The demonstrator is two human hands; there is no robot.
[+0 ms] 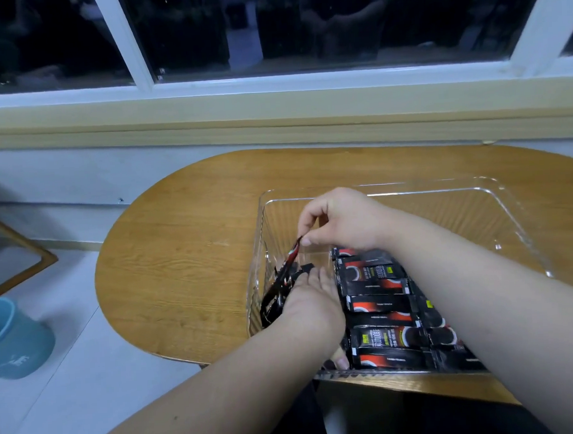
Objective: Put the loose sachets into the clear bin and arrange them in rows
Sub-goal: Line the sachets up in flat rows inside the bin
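Beneath a dark window (pixel 334 21), a person works with both hands inside a clear bin (pixel 496 186) on the right half of an oval wooden surface (pixel 187 255); a blue waste bucket (pixel 12 337) stands on the tiled floor well to the left. The right forearm (pixel 465 290) crosses the bin and hides part of its contents. The right hand (pixel 338 220) has its grip closed in a thumb-and-finger pinch on the upper end of a single sachet (pixel 292 258), black with a red flash, which hangs steeply tilted, its long axis running from upper right down to lower left near the bin's left wall. The left hand (pixel 311 298) lies with fingers straight against a loose bundle of sachets (pixel 273 300) standing on edge by that wall, its grip closed round nothing. Just right of it a row of sachets (pixel 379 298) lies flat, black with red-orange swooshes and white rings, long axes left to right, ranked from the near wall toward mid-bin
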